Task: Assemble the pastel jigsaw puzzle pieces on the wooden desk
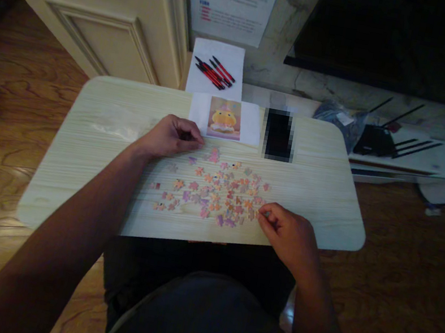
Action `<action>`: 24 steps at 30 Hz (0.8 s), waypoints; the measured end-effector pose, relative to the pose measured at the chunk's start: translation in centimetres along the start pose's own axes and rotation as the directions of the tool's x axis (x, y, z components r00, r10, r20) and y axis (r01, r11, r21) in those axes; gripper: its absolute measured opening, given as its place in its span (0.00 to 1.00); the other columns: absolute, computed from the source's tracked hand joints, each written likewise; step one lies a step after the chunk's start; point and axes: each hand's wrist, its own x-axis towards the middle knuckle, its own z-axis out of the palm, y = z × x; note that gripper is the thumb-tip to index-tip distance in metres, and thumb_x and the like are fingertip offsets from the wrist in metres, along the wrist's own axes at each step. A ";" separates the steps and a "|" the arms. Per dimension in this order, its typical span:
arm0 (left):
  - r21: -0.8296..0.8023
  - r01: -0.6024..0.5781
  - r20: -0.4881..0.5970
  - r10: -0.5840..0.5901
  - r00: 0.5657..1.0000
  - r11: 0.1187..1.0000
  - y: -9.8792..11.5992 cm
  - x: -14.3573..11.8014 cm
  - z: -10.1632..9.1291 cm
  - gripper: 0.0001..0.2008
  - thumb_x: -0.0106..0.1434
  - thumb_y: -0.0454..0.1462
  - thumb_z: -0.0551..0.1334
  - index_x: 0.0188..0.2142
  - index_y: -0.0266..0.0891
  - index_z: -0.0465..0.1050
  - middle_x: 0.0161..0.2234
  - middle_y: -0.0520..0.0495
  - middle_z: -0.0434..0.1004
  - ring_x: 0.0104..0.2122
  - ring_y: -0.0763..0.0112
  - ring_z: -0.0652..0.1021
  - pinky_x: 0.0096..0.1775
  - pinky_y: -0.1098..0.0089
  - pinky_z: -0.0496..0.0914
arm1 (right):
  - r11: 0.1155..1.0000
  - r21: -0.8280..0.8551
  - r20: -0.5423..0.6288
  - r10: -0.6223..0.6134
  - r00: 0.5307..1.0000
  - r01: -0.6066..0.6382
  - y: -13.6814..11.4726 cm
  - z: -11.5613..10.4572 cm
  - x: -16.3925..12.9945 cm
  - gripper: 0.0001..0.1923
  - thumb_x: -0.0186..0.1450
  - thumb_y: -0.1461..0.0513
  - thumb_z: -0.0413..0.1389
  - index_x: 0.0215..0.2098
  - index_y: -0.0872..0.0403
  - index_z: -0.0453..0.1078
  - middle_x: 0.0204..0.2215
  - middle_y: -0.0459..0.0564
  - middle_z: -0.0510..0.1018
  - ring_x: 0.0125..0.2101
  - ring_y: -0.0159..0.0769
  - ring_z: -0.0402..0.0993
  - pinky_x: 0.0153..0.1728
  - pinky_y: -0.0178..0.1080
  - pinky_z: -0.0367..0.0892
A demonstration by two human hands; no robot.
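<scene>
Several small pink, orange and purple jigsaw pieces [218, 191] lie scattered on a light wooden table [323, 178]. My left hand [171, 136] rests curled at the upper left edge of the scatter, fingers closed; whether it pinches a piece is hidden. My right hand [286, 232] sits at the lower right edge of the pieces, its fingertips pinched on a small puzzle piece [264, 214]. A reference picture of a yellow duck [225, 117] lies on white paper just beyond my left hand.
A dark phone [278, 134] lies right of the picture. A clear plastic bag [120, 124] sits on the table's left. Red and black pens [214, 72] lie on white paper behind the table. A router [380, 140] sits on a low shelf at right. Wooden floor surrounds the table.
</scene>
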 end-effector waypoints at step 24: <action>0.009 -0.018 0.007 0.018 1.000 1.000 -0.1 0.0 -0.1 0.12 0.57 0.43 0.78 0.33 0.37 0.86 0.32 0.44 0.87 0.31 0.70 0.83 0.37 0.70 0.79 | 0.986 0.135 -0.027 0.098 0.995 -0.093 1.0 0.0 2.0 0.09 0.71 0.55 0.62 0.45 0.49 0.80 0.27 0.44 0.83 0.28 0.40 0.79 0.35 0.41 0.65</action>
